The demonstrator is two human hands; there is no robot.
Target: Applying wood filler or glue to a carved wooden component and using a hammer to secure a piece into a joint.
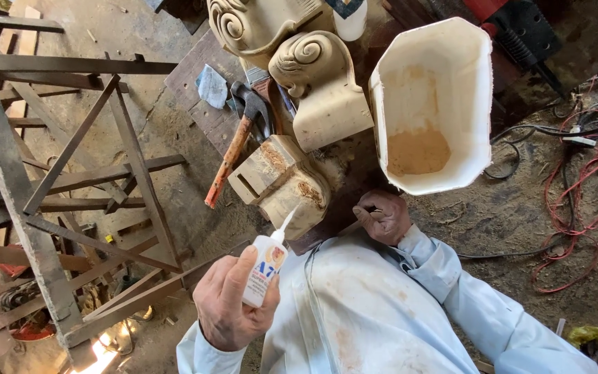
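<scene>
Dusty workshop floor (174, 138), metal frame (70, 194) at nine o'clock. Left hand (233, 301) clamps a glue bottle (266, 266), nozzle on the carved wood block (282, 180); right hand (382, 216) curls shut beside it. Hammer (233, 149), white tub (434, 104) crowd close.

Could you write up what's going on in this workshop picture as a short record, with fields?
Left hand: left hand grips a small white glue bottle, nozzle pointing at a carved wooden block
Right hand: right hand, fingers curled, beside the block; what it grips is unclear
Behind the block: scroll-carved wooden piece, hammer
Container: white plastic bucket with sawdust at its bottom
Surroundings: metal frame, red cables on the dusty floor
</scene>
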